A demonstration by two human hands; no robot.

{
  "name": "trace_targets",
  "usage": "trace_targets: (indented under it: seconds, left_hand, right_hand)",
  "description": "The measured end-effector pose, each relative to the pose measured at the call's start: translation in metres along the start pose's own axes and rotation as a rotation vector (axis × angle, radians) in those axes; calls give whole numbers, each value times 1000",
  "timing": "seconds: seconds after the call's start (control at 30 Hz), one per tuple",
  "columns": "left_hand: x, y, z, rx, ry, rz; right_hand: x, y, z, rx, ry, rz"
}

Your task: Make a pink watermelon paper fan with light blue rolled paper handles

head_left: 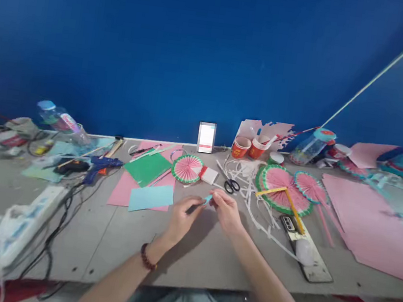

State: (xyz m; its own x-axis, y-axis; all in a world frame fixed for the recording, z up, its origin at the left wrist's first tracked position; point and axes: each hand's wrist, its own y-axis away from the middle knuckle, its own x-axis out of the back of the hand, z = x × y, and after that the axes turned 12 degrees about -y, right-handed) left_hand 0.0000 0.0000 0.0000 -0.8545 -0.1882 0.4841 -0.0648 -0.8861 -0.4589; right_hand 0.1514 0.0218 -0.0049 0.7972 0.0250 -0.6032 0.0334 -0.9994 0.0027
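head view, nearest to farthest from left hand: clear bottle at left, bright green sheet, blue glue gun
From the left hand:
1. Bright green sheet: to its left, farther back
2. Blue glue gun: farther left
3. Clear bottle: far left, at the back

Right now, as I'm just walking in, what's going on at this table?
A person is holding a small light-blue piece between the fingertips of both hands, the left hand and the right hand, above the gray table. A light-blue sheet lies beside the left hand, partly over pink paper. Beyond the hands lie a round pleated pink fan with a green edge and black-handled scissors.
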Motion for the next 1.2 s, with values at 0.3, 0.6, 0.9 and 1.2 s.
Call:
trace_targets:
  seconds: [0.3,0.6,0.9,1.2]
  left_hand:
    - [0,-3,2,117,77,-67]
    - [-4,-11,-8,454,333,-44]
    - [-3,-12,-3,634,402,-152]
    - [4,-13,0,584,453,-364]
  right_hand:
    - [3,-5,-8,10,-88,82]
    - [4,-5,-7,68,-24,123]
    - [5,-3,1,152,201,273]
    - [1,-1,-5,154,438,104]
